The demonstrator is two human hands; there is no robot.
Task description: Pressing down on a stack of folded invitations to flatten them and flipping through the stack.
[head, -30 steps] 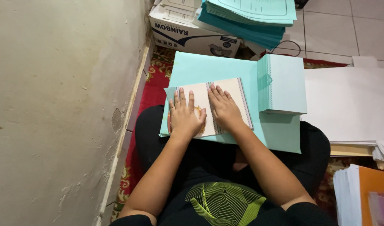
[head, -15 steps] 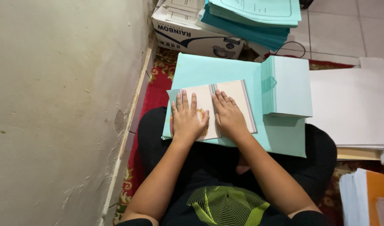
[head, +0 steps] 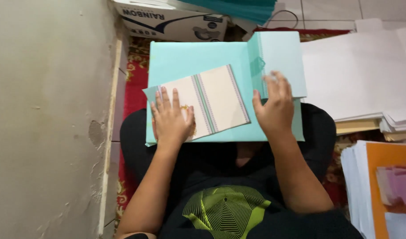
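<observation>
A large pale teal sheet (head: 189,62) lies across my lap. On it rests an open cream booklet (head: 220,99) with striped bands down its middle. My left hand (head: 171,118) presses flat on the booklet's left page, fingers spread. My right hand (head: 273,106) lies on the teal sheet to the right of the booklet, its fingertips touching the lower edge of a stack of pale teal folded sheets (head: 280,57). Neither hand grips anything.
A grey wall (head: 43,119) stands close on the left. A cardboard box (head: 172,22) sits ahead. White paper stacks (head: 358,71) lie on the right, with an orange-covered pile (head: 389,186) nearer me. A red patterned rug (head: 134,84) lies underneath.
My right hand has lifted off the booklet's right page and moved right to the teal stack. The booklet has tilted slightly. My left hand stays on the left page.
</observation>
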